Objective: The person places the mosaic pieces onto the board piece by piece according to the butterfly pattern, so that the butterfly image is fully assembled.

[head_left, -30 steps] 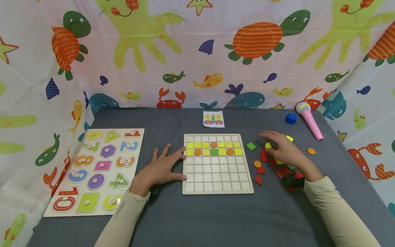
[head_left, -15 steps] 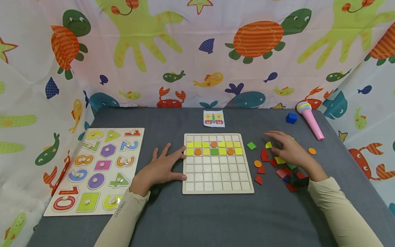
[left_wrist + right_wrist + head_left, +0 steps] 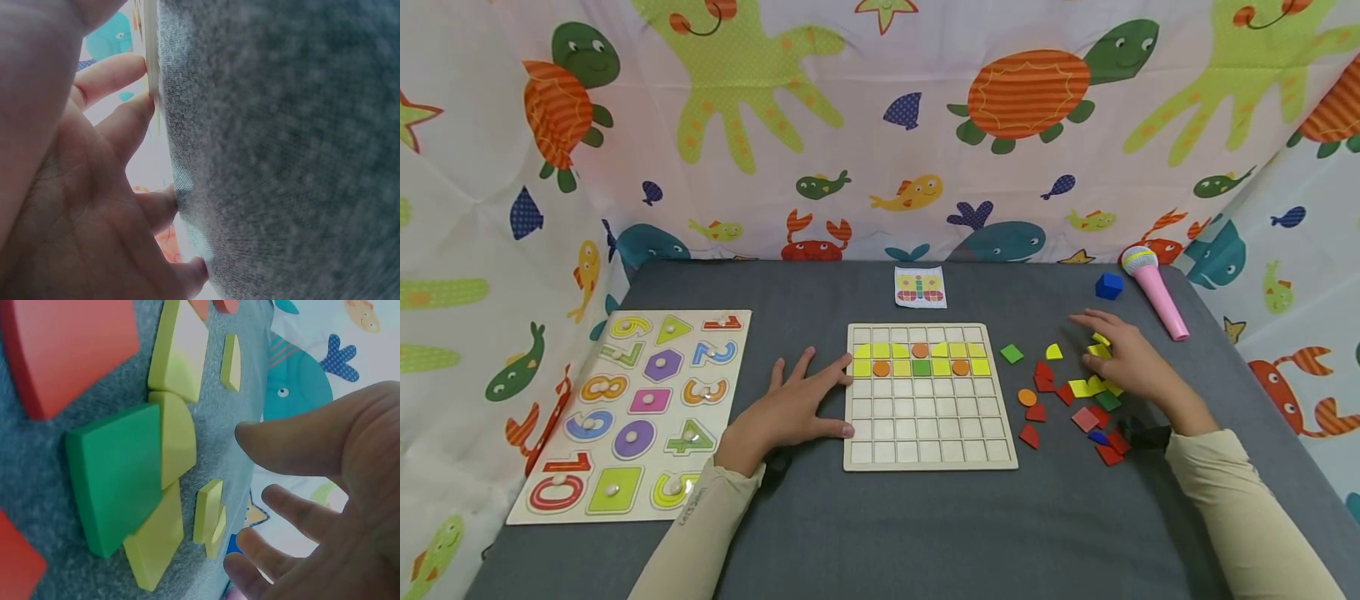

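My left hand rests on the table with fingers spread. Its fingertips and thumb touch the left edge of a wooden grid board; the left wrist view shows the fingers against that thin edge. Yellow tiles, orange discs and a green square fill the board's second and third rows. Over the loose pieces at the right hovers my right hand, fingers extended and holding nothing. Yellow tiles lie under and beside it. In the right wrist view, a green square lies against yellow pieces, apart from the thumb.
Red pieces, an orange disc and a green square lie right of the board. A picture card is behind it. At the back right are a blue cube and pink toy microphone. A number puzzle lies left.
My right hand has moved to the right, off a rounded yellow piece that now lies uncovered, along with more of the pile. My left hand has stayed at the board's edge.
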`<state>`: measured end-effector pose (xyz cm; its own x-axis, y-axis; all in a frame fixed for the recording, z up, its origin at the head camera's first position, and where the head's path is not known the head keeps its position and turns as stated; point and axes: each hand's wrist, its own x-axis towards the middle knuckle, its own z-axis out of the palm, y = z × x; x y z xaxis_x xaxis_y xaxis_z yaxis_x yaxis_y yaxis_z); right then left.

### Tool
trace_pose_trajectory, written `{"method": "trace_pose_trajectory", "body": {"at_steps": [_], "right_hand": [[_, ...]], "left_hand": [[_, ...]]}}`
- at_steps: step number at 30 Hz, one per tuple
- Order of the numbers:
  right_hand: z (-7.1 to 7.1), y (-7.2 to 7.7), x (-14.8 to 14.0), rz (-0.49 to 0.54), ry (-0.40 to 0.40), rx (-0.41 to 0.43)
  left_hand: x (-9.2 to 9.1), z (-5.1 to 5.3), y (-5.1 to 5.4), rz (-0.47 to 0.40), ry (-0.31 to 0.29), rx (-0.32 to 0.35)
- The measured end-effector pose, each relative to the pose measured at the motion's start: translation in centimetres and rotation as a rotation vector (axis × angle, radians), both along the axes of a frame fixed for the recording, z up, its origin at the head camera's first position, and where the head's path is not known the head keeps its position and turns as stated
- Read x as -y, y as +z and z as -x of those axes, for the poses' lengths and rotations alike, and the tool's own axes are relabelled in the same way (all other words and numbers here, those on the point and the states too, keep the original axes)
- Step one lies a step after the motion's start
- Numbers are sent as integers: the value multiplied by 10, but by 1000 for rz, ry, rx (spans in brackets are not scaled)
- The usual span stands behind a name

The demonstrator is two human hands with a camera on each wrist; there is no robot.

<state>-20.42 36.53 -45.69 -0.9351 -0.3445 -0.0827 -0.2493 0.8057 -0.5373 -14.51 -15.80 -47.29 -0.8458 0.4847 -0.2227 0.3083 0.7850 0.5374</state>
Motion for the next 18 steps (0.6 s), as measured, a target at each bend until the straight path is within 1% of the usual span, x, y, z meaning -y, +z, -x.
{"method": "trace_pose_trajectory", "body": {"at_steps": [3,6,12,15,18], "right_hand": [[-2,1,-1,-8,-7,-11],[0,1,3,-9,-3,-45],[2,-6,16,-23,53,-122],[3,-9,21,-38,63,-127],[4,-11,24,-37,51,-110]], "left_hand": [[0,0,0,-2,-7,-2],[1,0,0,-1,-7,2],[1,-1,1,-12,-6,-3],[1,-2,1,-19,-7,-6],[1,-1,1,-24,-12,-11]]}}
